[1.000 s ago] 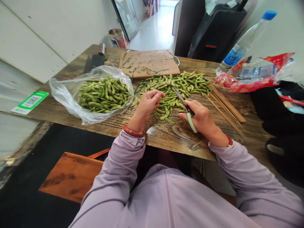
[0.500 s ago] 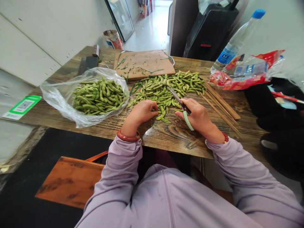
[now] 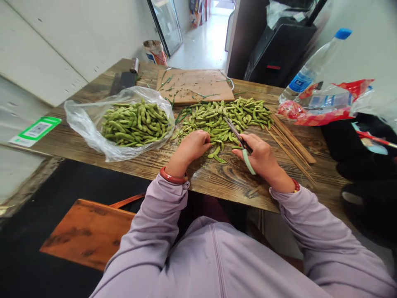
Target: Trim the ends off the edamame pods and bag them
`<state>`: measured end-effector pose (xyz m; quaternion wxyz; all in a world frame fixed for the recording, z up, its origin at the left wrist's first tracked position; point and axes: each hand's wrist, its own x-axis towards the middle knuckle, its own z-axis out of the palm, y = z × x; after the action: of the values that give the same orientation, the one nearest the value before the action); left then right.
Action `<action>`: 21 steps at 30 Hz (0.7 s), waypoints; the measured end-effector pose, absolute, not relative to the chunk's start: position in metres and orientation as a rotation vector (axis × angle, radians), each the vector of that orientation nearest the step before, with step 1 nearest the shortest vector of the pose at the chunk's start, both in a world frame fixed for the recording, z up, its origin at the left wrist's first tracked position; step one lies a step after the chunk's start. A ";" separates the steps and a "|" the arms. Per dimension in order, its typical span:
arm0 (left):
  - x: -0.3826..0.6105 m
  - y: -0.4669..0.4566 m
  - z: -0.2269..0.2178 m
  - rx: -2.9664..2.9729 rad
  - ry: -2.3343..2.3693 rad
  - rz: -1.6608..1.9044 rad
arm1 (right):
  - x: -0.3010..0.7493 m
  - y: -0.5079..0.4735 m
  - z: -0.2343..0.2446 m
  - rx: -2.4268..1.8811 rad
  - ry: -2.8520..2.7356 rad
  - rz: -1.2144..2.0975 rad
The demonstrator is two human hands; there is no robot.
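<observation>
My right hand (image 3: 259, 152) is wrapped round a pair of scissors (image 3: 247, 159) with pale green handle loops. Their dark blades point up and left over a loose pile of green soybean pods (image 3: 228, 118) on the wooden table. At the near left edge of that pile is my left hand (image 3: 196, 145), its fingers curled together and pointing down. What those fingers pinch, if anything, is hidden. A few pods (image 3: 217, 155) lie between the two hands. Left of the pile, a clear plastic bag (image 3: 83, 118) lies spread open with a heap of pods in it.
Behind the pile lies a wooden cutting board (image 3: 192, 80) with green scraps, and a cleaver (image 3: 124, 80) is to its left. Bamboo sticks (image 3: 293, 142), a water bottle (image 3: 316, 68) and red plastic packaging (image 3: 328, 114) are on the right. A wooden stool (image 3: 89, 234) stands below.
The view has shifted slightly, so the whole scene sits a little further right. Both hands stay nearly in place by the pile, the scissors still in the right one.
</observation>
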<state>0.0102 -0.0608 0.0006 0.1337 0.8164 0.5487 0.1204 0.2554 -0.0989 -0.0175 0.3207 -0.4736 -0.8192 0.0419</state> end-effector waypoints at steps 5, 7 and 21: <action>0.012 -0.063 -0.002 2.408 1.562 0.314 | 0.254 -0.099 -0.019 -1.243 -2.153 0.104; 0.013 -0.063 -0.002 2.420 1.552 0.337 | 0.254 -0.099 -0.019 -1.247 -2.154 0.104; 0.009 -0.070 0.011 1.456 1.045 0.994 | 0.254 -0.100 -0.019 -1.256 -2.162 0.134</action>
<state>0.0085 -0.0701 0.0108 0.5194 0.6071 0.4358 0.4143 0.2540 -0.1000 -0.0186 0.3134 -0.4764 -0.8199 0.0509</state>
